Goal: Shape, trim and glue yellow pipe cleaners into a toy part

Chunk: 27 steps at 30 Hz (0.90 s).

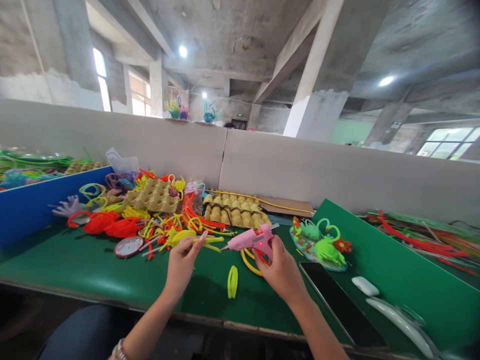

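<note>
My right hand (279, 270) is wrapped round the handle of a pink hot glue gun (249, 240), its nozzle pointing left. A small red light glows on the gun's side. My left hand (183, 262) pinches a yellow pipe cleaner (213, 240), whose free end reaches close to the nozzle; whether they touch I cannot tell. Between the two hands, nearer the table edge, lies a folded yellow pipe cleaner piece (232, 282). A coiled yellow strand (248, 264) rests partly behind my right hand.
Loose red and yellow pipe cleaners (153, 227) pile up at left beside a round white disc (128, 246). Egg trays (238, 210) stand at the back. A green swan decoration (326, 245), a phone (339, 302) and a white case (365, 286) lie at right, by a green divider (390, 260).
</note>
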Tool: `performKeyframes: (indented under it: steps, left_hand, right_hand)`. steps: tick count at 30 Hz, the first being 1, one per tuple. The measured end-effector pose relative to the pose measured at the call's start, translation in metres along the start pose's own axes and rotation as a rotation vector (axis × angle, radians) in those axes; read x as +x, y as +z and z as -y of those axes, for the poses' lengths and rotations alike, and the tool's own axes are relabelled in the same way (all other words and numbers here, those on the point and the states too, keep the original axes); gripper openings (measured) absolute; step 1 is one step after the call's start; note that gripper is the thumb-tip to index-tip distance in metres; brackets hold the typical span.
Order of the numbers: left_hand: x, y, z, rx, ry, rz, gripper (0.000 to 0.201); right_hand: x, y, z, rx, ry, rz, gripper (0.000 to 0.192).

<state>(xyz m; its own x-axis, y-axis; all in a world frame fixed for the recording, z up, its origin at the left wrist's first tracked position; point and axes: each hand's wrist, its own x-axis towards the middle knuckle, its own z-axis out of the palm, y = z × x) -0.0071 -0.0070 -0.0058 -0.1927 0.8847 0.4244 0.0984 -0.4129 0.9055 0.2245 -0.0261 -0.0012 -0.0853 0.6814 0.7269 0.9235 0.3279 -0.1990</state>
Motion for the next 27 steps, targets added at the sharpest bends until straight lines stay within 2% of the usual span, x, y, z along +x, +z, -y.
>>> performKeyframes:
  steps: [8,13,18,23,25,27]
  left_hand:
    - [0.000,0.001,0.000,-0.067,-0.080,-0.003,0.032]
    - [0.001,-0.001,0.005,-0.113,-0.176,-0.043,0.037]
    - [0.001,-0.001,0.003,-0.176,-0.220,-0.063,0.037]
    - [0.004,-0.001,-0.001,-0.268,-0.278,-0.126,0.043]
    - [0.006,-0.002,-0.001,-0.339,-0.328,-0.154,0.044]
    - [0.008,-0.002,0.000,-0.430,-0.393,-0.170,0.045]
  right_hand:
    - [0.001,-0.002,0.001,-0.056,-0.055,-0.033,0.016]
    - [0.003,-0.002,-0.011,-0.180,-0.097,0.014,0.013]
    - [0.002,0.000,-0.035,-0.185,0.157,0.032,0.026]
    - [0.004,0.004,-0.076,-0.134,0.369,-0.007,0.029]
    - [0.004,0.008,-0.093,-0.102,0.449,0.082,0.028]
    - [0.002,0.014,-0.106,-0.075,0.462,0.150,0.029]
